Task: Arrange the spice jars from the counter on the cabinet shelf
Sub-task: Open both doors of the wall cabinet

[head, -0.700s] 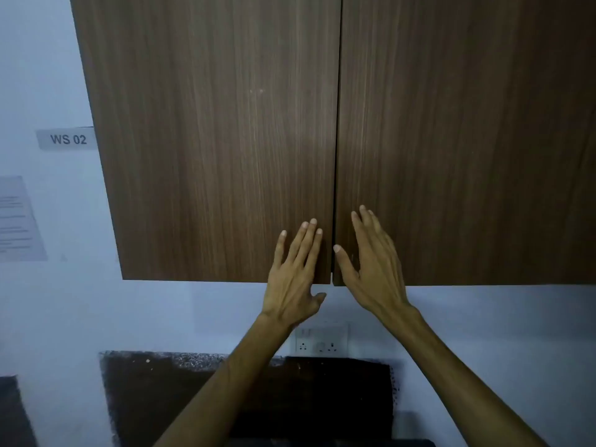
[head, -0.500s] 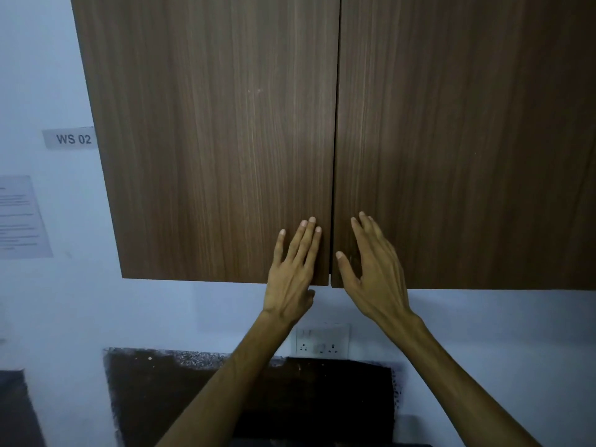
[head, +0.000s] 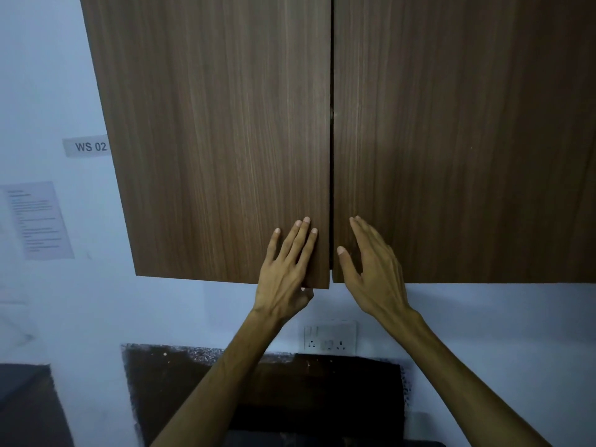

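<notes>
Between the hands, seam (head: 331, 156) has widened: left hand (head: 283, 275) pinches left door (head: 209, 140) corner, thumb hooked under, cracking it open. Right hand (head: 374, 272) spread against right door (head: 467, 140). Shelf hidden, spice jars unseen.

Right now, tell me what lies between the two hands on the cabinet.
In the head view, only the dark seam where the left door meets the right door runs between the left hand and the right hand; no handle shows.

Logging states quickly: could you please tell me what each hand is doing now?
Left hand: pinches left door at its bottom edge.
Right hand: open, holding nothing.
</notes>
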